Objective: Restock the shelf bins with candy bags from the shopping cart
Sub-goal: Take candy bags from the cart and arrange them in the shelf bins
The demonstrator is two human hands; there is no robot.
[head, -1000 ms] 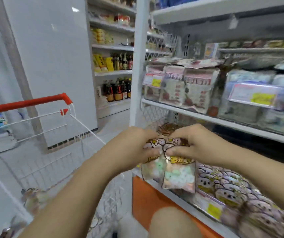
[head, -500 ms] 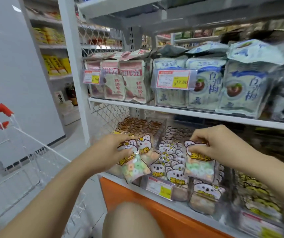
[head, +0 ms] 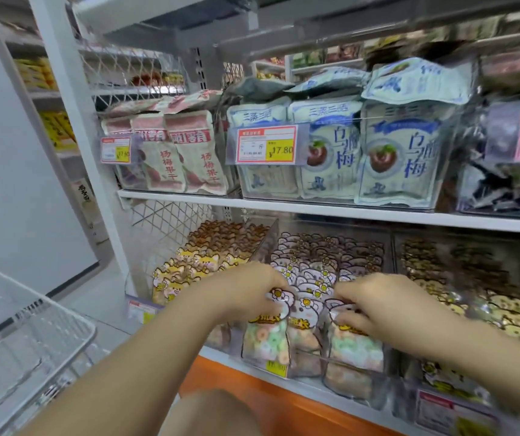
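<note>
Left hand (head: 246, 294) pinches a candy bag (head: 266, 338), right hand (head: 375, 305) a second bag (head: 354, 349); right-side bins (head: 472, 278) blurred

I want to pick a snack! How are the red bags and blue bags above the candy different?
The red bags are cream with red tops; the blue bags are pale with blue writing. The red bags look narrower, the blue bags wider. Both stand upright on one shelf, each with a 17.80 tag.
</note>
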